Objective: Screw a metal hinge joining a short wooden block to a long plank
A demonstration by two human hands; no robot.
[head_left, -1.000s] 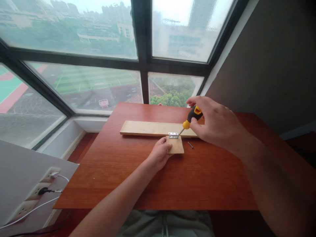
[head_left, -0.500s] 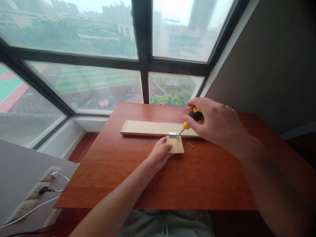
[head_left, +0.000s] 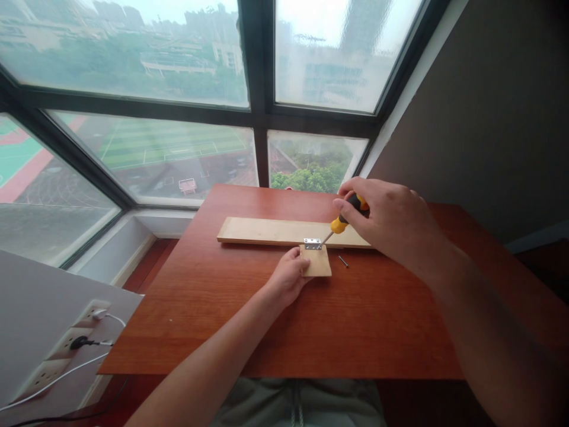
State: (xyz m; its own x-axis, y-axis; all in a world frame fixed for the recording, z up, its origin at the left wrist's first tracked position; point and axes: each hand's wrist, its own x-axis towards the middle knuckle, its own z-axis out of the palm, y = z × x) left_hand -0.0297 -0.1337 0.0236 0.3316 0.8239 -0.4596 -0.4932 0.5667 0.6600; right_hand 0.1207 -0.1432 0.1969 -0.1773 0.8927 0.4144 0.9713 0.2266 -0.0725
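Observation:
My left hand [head_left: 291, 274] grips a small square wooden board [head_left: 318, 264] by its left side, thumb on top. A silver hinge [head_left: 312, 243] lies along the board's far edge. My right hand [head_left: 391, 219] is closed round the black-and-yellow handle of a screwdriver [head_left: 338, 225]. Its shaft slants down to the left, and the tip meets the right end of the hinge. Behind the hinge lies a long, pale wooden plank [head_left: 267, 230], its right part hidden by my right hand. A loose screw [head_left: 343, 261] rests just right of the small board.
All this is on a reddish-brown wooden table [head_left: 213, 308]. Large windows [head_left: 178, 142] with dark frames stand beyond its far edge. At lower left, wall sockets [head_left: 66, 344] carry plugged-in cables. A dark wall [head_left: 489, 118] rises on the right.
My right hand's fingers have shifted on the screwdriver, and more of the yellow collar and handle now shows. The left hand and the small board stay in place.

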